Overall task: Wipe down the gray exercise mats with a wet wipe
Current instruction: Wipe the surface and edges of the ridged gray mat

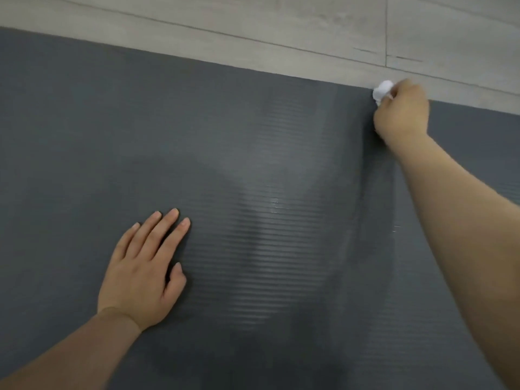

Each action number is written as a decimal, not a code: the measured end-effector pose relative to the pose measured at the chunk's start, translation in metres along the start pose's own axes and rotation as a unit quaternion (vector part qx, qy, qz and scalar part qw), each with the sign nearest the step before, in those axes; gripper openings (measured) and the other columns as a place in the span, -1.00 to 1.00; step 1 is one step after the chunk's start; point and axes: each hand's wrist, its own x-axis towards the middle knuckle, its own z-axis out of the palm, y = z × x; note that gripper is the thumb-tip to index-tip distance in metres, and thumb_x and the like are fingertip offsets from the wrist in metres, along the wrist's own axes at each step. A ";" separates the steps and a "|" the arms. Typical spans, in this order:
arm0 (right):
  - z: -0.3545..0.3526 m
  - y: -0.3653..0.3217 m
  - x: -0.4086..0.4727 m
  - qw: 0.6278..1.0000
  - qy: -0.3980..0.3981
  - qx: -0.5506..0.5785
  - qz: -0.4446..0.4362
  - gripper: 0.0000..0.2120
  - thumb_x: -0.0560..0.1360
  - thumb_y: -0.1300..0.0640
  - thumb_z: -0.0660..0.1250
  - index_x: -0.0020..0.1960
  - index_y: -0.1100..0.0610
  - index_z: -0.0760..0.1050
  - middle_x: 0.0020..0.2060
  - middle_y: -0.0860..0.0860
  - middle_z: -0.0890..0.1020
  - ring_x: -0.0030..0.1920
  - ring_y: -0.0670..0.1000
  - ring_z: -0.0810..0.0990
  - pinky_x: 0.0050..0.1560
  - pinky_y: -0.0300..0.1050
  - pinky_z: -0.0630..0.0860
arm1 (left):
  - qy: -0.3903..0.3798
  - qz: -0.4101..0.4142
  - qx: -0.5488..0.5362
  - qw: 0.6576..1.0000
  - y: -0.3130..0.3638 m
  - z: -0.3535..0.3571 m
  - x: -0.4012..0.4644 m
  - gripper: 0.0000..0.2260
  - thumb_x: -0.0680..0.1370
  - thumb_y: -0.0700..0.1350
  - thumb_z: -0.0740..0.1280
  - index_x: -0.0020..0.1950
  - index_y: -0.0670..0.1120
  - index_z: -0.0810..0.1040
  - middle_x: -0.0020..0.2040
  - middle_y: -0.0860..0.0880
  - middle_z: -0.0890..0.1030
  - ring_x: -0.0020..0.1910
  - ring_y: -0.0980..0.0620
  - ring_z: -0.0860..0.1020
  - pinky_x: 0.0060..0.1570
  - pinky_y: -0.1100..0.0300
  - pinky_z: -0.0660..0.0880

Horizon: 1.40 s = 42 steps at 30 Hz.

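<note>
Head view shows 1 dark gray ribbed foam exercise mat (84, 136) spread flat on a pale gray wood-look plank floor (281, 26). At the far edge of the mat, the right hand (402, 114) holds a small crumpled white wet wipe (382, 90), with the fingers curled around it so that only a part of the wipe shows past the knuckles. The wipe sits just at the border where mat meets floor. Well apart from this grip, nearer to the person and to the left, the left hand (143, 273) lies flat on the mat with its fingers straight, holding nothing.

I judge the wipe to be very light, soft and damp, so it needs no strong grip; bunched in the fingers it should slide easily. The mat looks soft and a little grippy (the ribs run across it), and it may wrinkle or shift under a hard stroke, so the flat left hand seems useful as an anchor. Between the 2 hands, shiny streaks on the mat suggest moisture.

Around the grip I see only mat and floor; nothing stands in the way. The mat edge itself may catch the wipe.
</note>
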 end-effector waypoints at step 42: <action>-0.014 0.089 -0.016 0.992 0.046 0.056 0.099 -0.74 0.59 0.13 0.10 0.16 0.26 0.43 0.14 0.22 0.54 0.15 0.21 0.51 0.06 -0.06 0.39 | 0.047 0.024 -0.075 0.996 -0.014 0.025 0.002 -0.38 0.46 0.02 0.11 0.53 -0.11 0.33 0.56 -0.09 0.26 0.53 -0.22 0.22 0.44 -0.32 0.15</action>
